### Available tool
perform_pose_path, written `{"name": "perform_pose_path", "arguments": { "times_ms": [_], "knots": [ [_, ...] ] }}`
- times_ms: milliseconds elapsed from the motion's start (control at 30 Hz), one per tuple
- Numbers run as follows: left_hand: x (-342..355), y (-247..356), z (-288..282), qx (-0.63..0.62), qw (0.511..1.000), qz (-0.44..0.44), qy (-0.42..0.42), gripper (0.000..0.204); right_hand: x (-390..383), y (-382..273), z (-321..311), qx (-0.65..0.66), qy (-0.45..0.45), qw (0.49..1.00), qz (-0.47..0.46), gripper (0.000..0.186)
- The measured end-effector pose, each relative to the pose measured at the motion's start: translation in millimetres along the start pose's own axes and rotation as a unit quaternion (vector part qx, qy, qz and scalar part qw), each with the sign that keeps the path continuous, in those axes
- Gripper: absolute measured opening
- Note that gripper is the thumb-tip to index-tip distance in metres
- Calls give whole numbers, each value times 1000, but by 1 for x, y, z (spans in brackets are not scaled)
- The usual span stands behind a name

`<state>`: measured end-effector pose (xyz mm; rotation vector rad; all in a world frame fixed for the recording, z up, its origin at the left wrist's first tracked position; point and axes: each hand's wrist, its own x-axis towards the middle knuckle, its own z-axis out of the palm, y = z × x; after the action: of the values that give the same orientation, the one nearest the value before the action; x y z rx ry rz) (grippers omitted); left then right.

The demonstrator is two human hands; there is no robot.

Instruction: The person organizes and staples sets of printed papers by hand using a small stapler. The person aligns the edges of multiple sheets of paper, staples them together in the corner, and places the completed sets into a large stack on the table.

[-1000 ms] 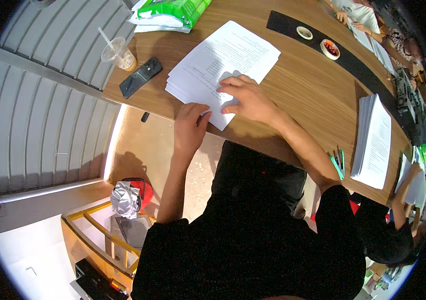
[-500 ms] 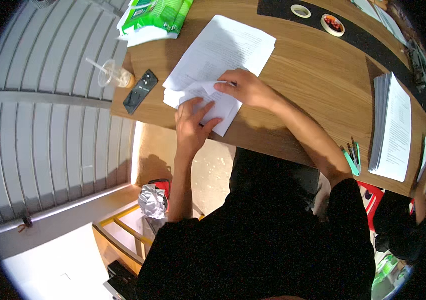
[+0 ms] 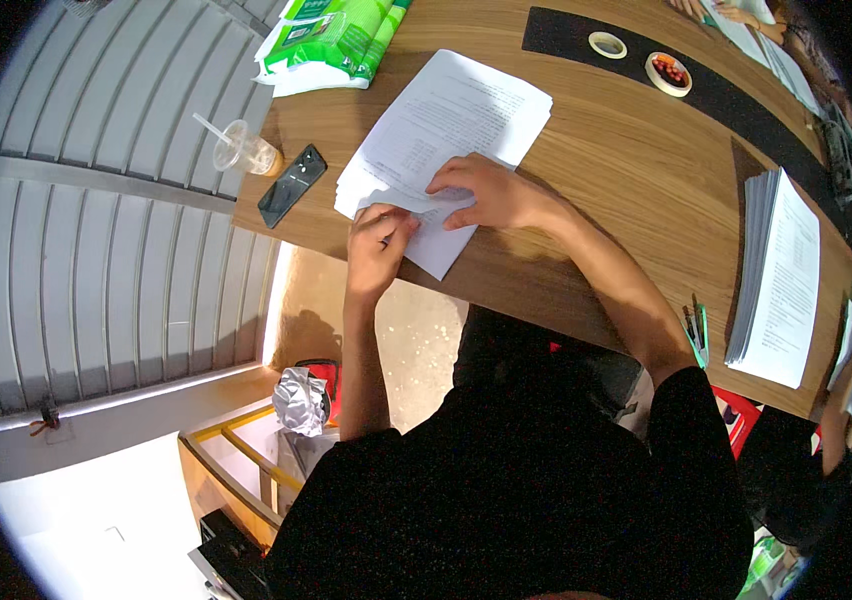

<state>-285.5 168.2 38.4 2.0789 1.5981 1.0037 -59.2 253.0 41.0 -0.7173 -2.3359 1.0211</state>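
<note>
My left hand (image 3: 376, 252) curls at the near end of the paper stack (image 3: 451, 105), its grip unclear; my right hand (image 3: 494, 194), loosely open, lies nearer the middle. Lengthwise, the stack slants away rightward on the table (image 3: 611, 180).

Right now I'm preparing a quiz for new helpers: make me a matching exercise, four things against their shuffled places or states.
1. left hand
2. right hand
3. phone
4. plastic cup

A. clear, with a straw in it
B. at the near-left edge of the paper stack
C. dark, lying flat on the table
D. partly over the paper stack, at its right

Pairs: 1-B; 2-D; 3-C; 4-A
</note>
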Motion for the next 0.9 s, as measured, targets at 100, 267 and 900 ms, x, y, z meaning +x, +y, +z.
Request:
{"name": "perform_pose_path", "arguments": {
  "times_ms": [100,267,900],
  "knots": [
    [-4,6,6,20,1000,16,17,6,1,7,1,-12,6,999,-33,50],
    [-5,2,8,50,996,39,67,6,-3,-3,15,-74,69,994,-48,53],
    [-26,21,20,76,992,-4,95,27,6,15,19,70,184,980,11,37]
  ]
}}
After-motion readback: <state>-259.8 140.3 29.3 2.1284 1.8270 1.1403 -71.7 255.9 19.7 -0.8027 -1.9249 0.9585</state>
